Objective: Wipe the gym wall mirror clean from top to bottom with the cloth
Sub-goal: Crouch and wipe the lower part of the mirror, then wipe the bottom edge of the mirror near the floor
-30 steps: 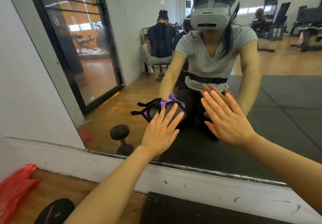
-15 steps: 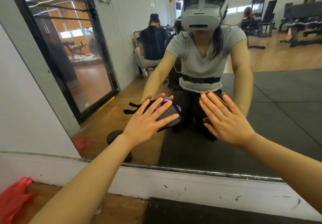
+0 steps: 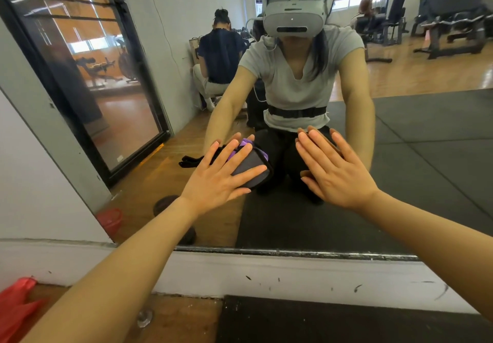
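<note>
The wall mirror point(image 3: 426, 182) fills most of the view, its lower edge just above a white skirting. My left hand point(image 3: 218, 180) presses a folded grey and purple cloth point(image 3: 249, 168) flat against the lower part of the glass, fingers straight and spread. My right hand point(image 3: 336, 172) lies flat on the mirror to the right of the cloth, fingers straight, holding nothing. Both hands' reflections meet them in the glass. A black strap of the cloth's reflection sticks out to the left.
A white skirting point(image 3: 293, 276) with scuff marks runs under the mirror. A red plastic bag point(image 3: 13, 308) lies on the wooden floor at lower left. A black mat point(image 3: 346, 324) lies at the bottom. A small metal floor stud point(image 3: 145, 316) sits near my left arm.
My left hand has slid the cloth up and to the left on the glass. My right hand has stayed flat at nearly the same spot. The view has tilted up slightly.
</note>
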